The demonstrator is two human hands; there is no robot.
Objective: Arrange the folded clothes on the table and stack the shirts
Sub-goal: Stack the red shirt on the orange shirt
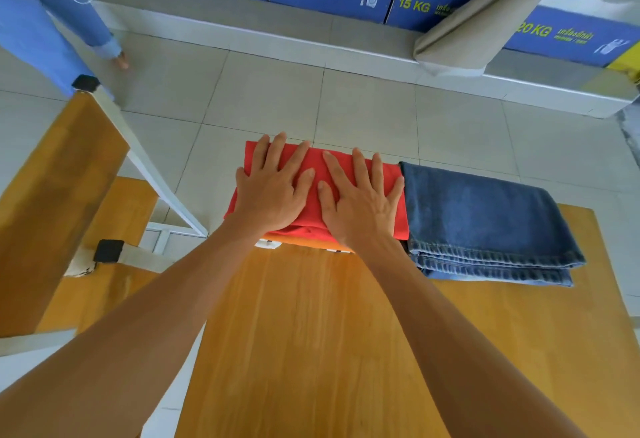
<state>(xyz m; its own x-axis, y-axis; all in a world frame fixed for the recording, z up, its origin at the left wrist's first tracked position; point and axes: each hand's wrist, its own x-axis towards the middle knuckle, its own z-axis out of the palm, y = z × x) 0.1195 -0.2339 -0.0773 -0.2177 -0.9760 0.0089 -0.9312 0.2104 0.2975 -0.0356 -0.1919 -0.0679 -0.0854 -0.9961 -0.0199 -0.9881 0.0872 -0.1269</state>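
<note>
Red shirt [313,160]: folded, topmost of the shirt pile at the far edge of the bench [311,333].
Orange shirt [277,238]: directly under the red shirt, only a near sliver showing.
Left hand [273,188]: flat on the red shirt's left half, fingers spread straight, gripping nothing.
Right hand [363,202]: flat on the red shirt's right half, fingers splayed, likewise holding nothing.
Jeans [485,216]: folded, touching the red shirt's right edge.
Step, as judged: pressing the pile flat.
Advice: push evenly, square the red shirt's edges over the orange shirt, avoid nudging the jeans.

bare table [311,351] nearside, jeans [485,216] perhaps crowding right
</note>
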